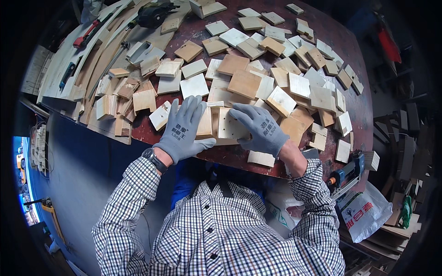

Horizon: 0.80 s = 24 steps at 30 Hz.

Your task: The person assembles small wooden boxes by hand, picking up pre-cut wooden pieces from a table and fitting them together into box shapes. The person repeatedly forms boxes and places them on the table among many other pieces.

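Both my hands wear grey work gloves at the near edge of a dark red table. My left hand (185, 129) lies flat with its fingers stretched away from me and its thumb out to the right. It rests beside a pale wooden block (204, 125). My right hand (260, 129) has its fingers and thumb closed around the right side of a small wooden block (226, 124) with dark holes in its face. The two blocks stand side by side between my hands. Part of the wood under the gloves is hidden.
Many loose wooden pieces (245, 83) cover the table (334, 41). Long boards (99, 60) lie at the left with a red-handled tool (85, 37) and a black power tool (154, 14). A nail gun (347, 172) sits at the right edge, above a white sack (363, 211).
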### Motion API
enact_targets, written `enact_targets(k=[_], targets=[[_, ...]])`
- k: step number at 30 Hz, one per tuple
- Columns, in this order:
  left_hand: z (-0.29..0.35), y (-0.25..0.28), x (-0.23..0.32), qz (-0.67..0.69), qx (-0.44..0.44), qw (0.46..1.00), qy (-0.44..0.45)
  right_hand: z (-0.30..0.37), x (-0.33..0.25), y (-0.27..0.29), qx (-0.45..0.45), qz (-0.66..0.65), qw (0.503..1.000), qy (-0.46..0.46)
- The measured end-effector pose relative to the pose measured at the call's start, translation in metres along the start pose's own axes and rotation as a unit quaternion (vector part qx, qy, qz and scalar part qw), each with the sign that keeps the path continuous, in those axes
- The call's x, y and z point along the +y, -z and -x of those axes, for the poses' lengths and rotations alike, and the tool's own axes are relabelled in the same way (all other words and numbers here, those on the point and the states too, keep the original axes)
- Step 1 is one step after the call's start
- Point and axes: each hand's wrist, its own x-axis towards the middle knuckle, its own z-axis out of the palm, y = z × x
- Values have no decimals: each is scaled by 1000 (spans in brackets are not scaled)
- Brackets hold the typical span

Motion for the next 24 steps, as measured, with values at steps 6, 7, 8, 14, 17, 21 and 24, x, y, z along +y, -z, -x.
enact_targets(k=[6,7,8,14,17,21,24], targets=[[2,-3,3,-10,20,1000,15,-21,2,-5,-16,-3,999,40],[3,-4,3,-15,23,1000,14,-22,1,-4,-22,2,999,40],[4,-4,3,-18,23,999,16,-24,0,-2,-31,9,999,41],[9,-6,2,-42,15,999,23,-30,-8,-2,-48,29,997,43],[1,1,7,-62,0,998,13,-27,-11,2,-44,42,998,32],[-6,-4,8,-44,6,999,5,-27,-11,10,-4,45,998,54],[6,-3,2,-20,9,1000,15,-35,-15,8,-20,45,998,49]])
